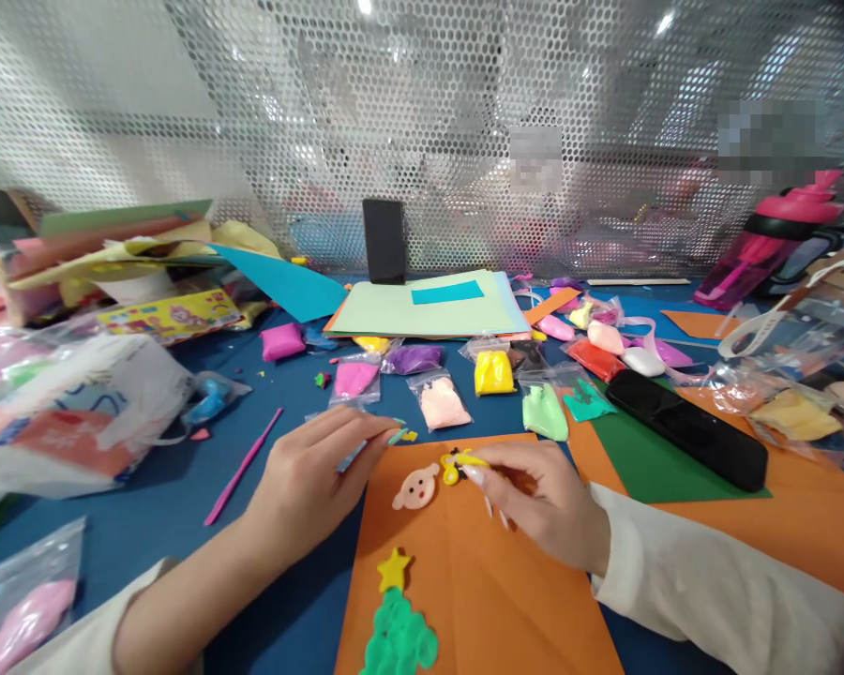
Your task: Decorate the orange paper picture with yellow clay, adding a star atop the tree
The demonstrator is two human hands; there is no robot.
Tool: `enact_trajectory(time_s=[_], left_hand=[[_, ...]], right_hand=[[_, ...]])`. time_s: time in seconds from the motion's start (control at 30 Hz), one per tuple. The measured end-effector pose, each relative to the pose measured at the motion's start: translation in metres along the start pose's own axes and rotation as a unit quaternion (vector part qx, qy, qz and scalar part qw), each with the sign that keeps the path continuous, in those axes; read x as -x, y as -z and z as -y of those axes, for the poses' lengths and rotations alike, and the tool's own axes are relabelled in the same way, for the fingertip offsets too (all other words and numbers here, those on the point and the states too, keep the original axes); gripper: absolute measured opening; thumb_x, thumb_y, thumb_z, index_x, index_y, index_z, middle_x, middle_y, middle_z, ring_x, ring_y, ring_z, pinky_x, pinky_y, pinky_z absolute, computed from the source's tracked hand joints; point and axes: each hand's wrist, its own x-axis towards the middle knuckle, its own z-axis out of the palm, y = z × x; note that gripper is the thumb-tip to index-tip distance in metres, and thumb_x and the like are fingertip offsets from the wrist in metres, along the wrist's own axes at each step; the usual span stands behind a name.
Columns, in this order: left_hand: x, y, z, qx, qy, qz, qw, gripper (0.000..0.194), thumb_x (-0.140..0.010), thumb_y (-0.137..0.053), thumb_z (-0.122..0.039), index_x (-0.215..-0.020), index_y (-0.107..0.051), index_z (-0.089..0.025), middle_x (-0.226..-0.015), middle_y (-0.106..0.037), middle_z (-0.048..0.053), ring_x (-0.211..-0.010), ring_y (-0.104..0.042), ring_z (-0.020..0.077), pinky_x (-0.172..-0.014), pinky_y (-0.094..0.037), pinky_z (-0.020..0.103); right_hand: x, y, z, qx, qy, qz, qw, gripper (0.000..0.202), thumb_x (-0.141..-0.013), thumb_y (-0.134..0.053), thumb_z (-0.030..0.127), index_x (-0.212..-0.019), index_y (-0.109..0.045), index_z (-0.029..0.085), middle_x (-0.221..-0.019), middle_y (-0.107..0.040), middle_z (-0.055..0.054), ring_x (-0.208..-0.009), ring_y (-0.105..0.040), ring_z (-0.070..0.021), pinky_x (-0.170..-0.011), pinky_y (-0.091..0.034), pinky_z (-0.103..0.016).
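Observation:
My left hand (324, 459) is closed in a pinch above the upper left edge of an orange sheet (513, 581). Small teal and yellow bits (409, 436) show at its fingertips, but I cannot tell which it grips. Thumb and fingers of my right hand (541, 487) are closed on a small yellow looped piece (451, 469) with dark spots in it. Between the hands, a pale clay face (416, 488) with ears, dark eyes and a red mouth lies on the sheet. Below it is a green clay tree (399, 633) topped by a yellow star (394, 569).
Several bagged clays, including yellow (493, 373) and light green (544, 411), lie beyond the sheet. A pink modelling tool (245, 464) rests at left. On the right are a black case (685, 429) and a pink bottle (752, 246). A dark phone (384, 241) leans against the mesh screen.

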Motion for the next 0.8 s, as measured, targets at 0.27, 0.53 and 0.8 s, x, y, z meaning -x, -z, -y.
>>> enact_trajectory(time_s=[0.27,0.53,0.8], left_hand=[[0.003,-0.008,-0.012,0.111,-0.054,0.047,0.991,0.014,-0.090,-0.047,-0.012,-0.093,-0.061,-0.016,-0.081,-0.067,0.002,-0.072,-0.064,0.0086,-0.065,-0.050,0.015],[0.001,-0.005,-0.012,0.132,-0.062,0.015,0.989,0.011,-0.088,-0.053,-0.012,-0.090,-0.063,-0.016,-0.078,-0.065,0.003,-0.069,-0.061,0.0088,-0.061,-0.051,0.017],[0.002,-0.006,-0.026,0.192,-0.065,0.036,0.979,0.013,-0.088,-0.051,-0.010,-0.094,-0.061,-0.016,-0.081,-0.066,0.005,-0.073,-0.063,0.0100,-0.064,-0.053,0.017]], right_hand=[[-0.002,0.001,-0.003,-0.082,-0.092,0.029,0.992,0.030,-0.091,-0.044,0.036,-0.100,-0.061,0.013,-0.062,-0.051,0.002,-0.046,-0.049,-0.0065,-0.041,-0.035,-0.018],[-0.001,0.002,0.001,-0.030,-0.094,0.041,0.994,0.026,-0.093,-0.042,0.037,-0.091,-0.058,0.016,-0.055,-0.042,0.005,-0.048,-0.038,-0.0075,-0.048,-0.031,-0.021],[0.001,0.000,0.007,0.006,-0.047,0.113,0.993,0.031,-0.095,-0.041,0.039,-0.114,-0.059,0.022,-0.093,-0.064,-0.003,-0.086,-0.058,-0.0146,-0.075,-0.041,-0.025]])
